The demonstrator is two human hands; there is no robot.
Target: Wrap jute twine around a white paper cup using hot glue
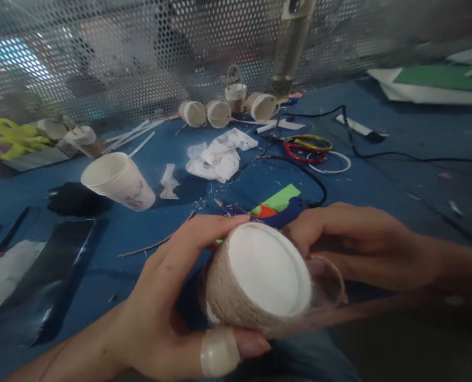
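My left hand (pixel 172 286) wraps around a paper cup (pixel 269 268) covered in brown twine, thumb below and fingers above. The cup is tilted so that its white round base faces me. A pale band of tape or bandage circles the left thumb. Against the cup's right side, my right hand (pixel 351 244) has its fingers closed on the twine (pixel 337 278), whose loose end curls in a loop below them; the fingertips are partly hidden and blurred. Just behind the cup lies a blue glue gun (pixel 289 212), partly covered by my hands.
Stacked paper cups (pixel 118 180) lie tilted at left, near crumpled white paper (pixel 217 156). Several twine-wrapped cups (pixel 219 114) line the perforated metal screen (pixel 132 58). Coloured cable loops (pixel 305 148) and a black cord (pixel 351 138) lie at right. Yellow scissors (pixel 10 139) sit far left.
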